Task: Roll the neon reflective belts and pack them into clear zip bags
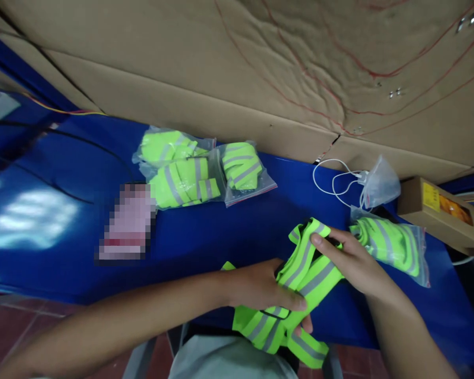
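Left hand [266, 287] and right hand [353, 260], fingers [294, 301] grasping yellow-green reflective webbing [319, 276] over the near edge of the blue surface [205, 231], apparently only partly gathered, while four similar bundles [243, 166] lie already bagged

the left hand [266, 287] grips a bundle of yellow-green straps [322, 276] with grey stripes at the near edge of a blue table [284, 205], while the right hand [355, 260] pinches their upper end between thumb and fingers. just right of it lies a bagged strap bundle [391, 245], near a small cardboard box [442, 213]. three more bagged bundles [181, 181] lie far left of the hands, beside a pixelated pink item [126, 226]. a brown cardboard panel [161, 58] stands along the far side
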A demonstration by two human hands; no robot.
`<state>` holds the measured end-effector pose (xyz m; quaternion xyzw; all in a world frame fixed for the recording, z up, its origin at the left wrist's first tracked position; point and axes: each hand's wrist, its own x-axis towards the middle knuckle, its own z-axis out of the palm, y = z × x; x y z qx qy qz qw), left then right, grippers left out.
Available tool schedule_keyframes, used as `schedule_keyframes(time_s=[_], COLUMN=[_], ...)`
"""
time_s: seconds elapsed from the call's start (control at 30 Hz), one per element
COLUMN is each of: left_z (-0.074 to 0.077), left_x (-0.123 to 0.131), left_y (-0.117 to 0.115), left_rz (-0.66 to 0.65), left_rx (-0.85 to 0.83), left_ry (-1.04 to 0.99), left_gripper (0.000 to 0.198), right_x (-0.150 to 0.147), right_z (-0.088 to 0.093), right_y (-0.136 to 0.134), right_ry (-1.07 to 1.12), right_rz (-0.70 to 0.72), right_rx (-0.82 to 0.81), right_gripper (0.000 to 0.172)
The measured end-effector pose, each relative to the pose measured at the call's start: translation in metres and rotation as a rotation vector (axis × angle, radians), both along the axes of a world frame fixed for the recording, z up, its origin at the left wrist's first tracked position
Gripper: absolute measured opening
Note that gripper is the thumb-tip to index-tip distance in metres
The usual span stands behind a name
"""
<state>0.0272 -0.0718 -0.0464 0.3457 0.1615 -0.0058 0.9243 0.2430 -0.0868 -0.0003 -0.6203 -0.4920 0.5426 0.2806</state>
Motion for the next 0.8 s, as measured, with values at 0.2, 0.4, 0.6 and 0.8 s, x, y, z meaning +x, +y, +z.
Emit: schedule_keyframes(time_s=[0.2, 0.4, 0.6, 0.8], left_z=[0.002, 0.015, 0.011, 0.015], left_x=[-0.005, -0.005, -0.003, -0.003], left_y=[-0.005, 0.0, 0.0, 0.005], left_rz=[-0.074, -0.085, -0.027, -0.013], left_rx=[0.166, 0.321, 0.322, 0.234], left_ry=[0.077, -0.089, 0.018, 0.036], left_gripper=[0.053, 0.055, 0.038, 0.017], right_x=[0.003, -0.007, -0.021, -0.021], right_z=[0.008, 0.009, -0.015, -0.013], right_y=[-0.007, -0.001, 0.001, 0.002], right_ry=[0.058, 0.157, 0.345, 0.064], right_rz=[-0.2, -0.153, -0.089, 0.081], right_rx=[-0.184, -0.242, -0.294, 0.083], right_gripper=[0.055, 0.046, 0.033, 0.027])
